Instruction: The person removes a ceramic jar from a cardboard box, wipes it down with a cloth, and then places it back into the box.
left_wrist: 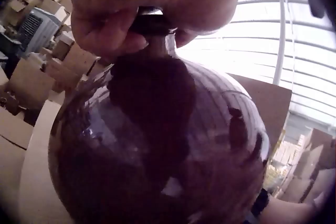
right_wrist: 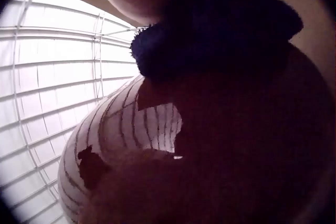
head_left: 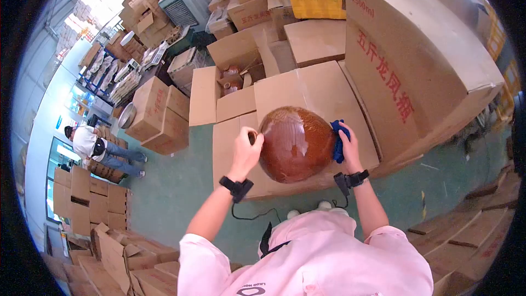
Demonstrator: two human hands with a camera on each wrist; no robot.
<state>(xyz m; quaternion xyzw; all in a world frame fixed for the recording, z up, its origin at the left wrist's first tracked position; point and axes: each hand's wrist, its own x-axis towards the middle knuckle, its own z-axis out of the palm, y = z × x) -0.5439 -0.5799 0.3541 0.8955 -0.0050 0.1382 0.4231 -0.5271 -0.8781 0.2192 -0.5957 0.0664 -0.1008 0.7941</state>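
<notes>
L hand (head_left: 247,152) grip closed round neck of the big glossy brown jug (head_left: 290,145), fingers curled just below the mouth. R hand (head_left: 349,148) grip holds bunched dk blue cloth (head_left: 338,141) against jug's far end, opp. the neck. Jug's on its side, neck to L, over flat-topped carton (head_left: 307,85); can't tell if it touches. Tall box (head_left: 383,60) w/ red lettering just R of that. Open box (head_left: 203,96) beyond, brown bottles (head_left: 231,83) inside. 2nd person (head_left: 90,143) stands well off, far L.
</notes>
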